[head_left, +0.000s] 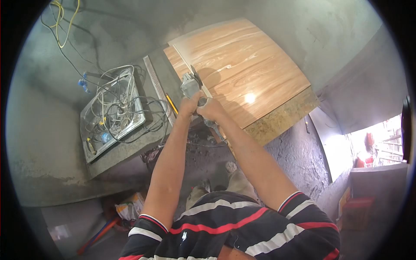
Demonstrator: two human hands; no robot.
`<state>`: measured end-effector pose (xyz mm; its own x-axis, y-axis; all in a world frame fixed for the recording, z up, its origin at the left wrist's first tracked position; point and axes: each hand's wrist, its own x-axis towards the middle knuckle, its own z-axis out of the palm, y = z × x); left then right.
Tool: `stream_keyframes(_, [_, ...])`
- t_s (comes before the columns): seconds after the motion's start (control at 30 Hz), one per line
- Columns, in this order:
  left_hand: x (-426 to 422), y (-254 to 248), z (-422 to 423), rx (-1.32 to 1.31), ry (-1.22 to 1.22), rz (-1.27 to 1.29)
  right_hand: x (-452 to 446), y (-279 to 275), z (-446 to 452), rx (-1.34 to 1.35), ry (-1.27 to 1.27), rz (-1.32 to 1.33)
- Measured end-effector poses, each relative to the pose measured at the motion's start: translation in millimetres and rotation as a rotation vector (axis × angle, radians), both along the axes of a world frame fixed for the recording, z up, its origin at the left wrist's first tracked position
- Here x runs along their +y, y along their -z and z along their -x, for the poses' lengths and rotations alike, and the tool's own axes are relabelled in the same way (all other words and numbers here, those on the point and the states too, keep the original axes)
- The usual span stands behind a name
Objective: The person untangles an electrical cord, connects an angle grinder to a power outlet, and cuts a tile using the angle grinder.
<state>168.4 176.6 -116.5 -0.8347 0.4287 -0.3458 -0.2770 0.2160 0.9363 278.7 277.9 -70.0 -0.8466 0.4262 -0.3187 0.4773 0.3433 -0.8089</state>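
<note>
Both hands are wrapped round a grey angle grinder (190, 85), whose disc stands over the left part of a wood-patterned board (255, 65). My left hand (190, 103) grips the grinder near its head. My right hand (210, 109) holds the body just behind, close beside the left one. A pale narrow cut line runs along the board's left side, and the disc is at that line. Dust hangs over the board's far left corner. The board lies on a rough concrete slab (284, 117). The grinder's cord trails down past my right forearm.
A metal-edged tray (141, 113) with tangled cables is at the left. Between it and the board lie a long metal bar (157, 84) and a yellow pencil-like stick (172, 104). Yellow cable (65, 37) hangs at the upper left. A bag (131, 207) is on the floor below.
</note>
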Motion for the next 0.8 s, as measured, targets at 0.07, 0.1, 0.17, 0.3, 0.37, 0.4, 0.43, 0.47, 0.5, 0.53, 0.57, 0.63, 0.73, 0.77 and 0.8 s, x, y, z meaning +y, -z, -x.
stream_keyframes(0.07, [0,-5,-7,0.015,-0.011,-0.034,0,1,-1,-0.003,0.000,-0.007])
stream_keyframes(0.1, [0,-8,-11,0.028,-0.021,-0.066,0,1,-2,-0.002,-0.001,-0.008])
stream_keyframes(0.17, [-1,-22,-18,0.010,-0.015,-0.051,0,2,-3,-0.009,-0.002,-0.017])
stream_keyframes(0.3, [-2,-30,-23,0.033,-0.001,-0.003,1,2,-6,-0.024,-0.002,-0.047])
stream_keyframes(0.37, [-2,-24,-21,0.005,0.000,0.010,1,1,-8,-0.014,-0.011,-0.030])
stream_keyframes(0.4, [-1,-21,-19,-0.023,0.000,0.021,1,1,-9,-0.013,-0.012,-0.030])
stream_keyframes(0.43, [-2,-28,-24,-0.023,0.000,0.021,1,1,-10,-0.021,-0.008,-0.034])
stream_keyframes(0.47, [-3,-39,-32,-0.014,0.000,0.021,0,1,-11,-0.029,-0.004,-0.038])
stream_keyframes(0.5, [-4,-47,-38,-0.005,0.000,0.019,0,1,-12,-0.030,-0.004,-0.039])
stream_keyframes(0.53, [-4,-44,-37,-0.005,0.000,0.019,0,2,-13,-0.028,-0.002,-0.033])
stream_keyframes(0.57, [-4,-38,-34,0.013,-0.005,0.030,0,2,-13,-0.025,0.001,-0.028])
stream_keyframes(0.63, [-3,-26,-27,0.032,-0.008,0.041,-1,2,-14,-0.018,0.003,-0.030])
stream_keyframes(0.73, [-2,-4,-15,0.062,-0.002,0.122,-1,4,-14,-0.011,0.007,-0.037])
stream_keyframes(0.77, [-1,1,-13,0.057,-0.009,0.130,-2,5,-14,-0.012,0.007,-0.041])
stream_keyframes(0.8, [-1,6,-11,0.051,-0.016,0.138,-2,6,-15,-0.013,0.007,-0.042])
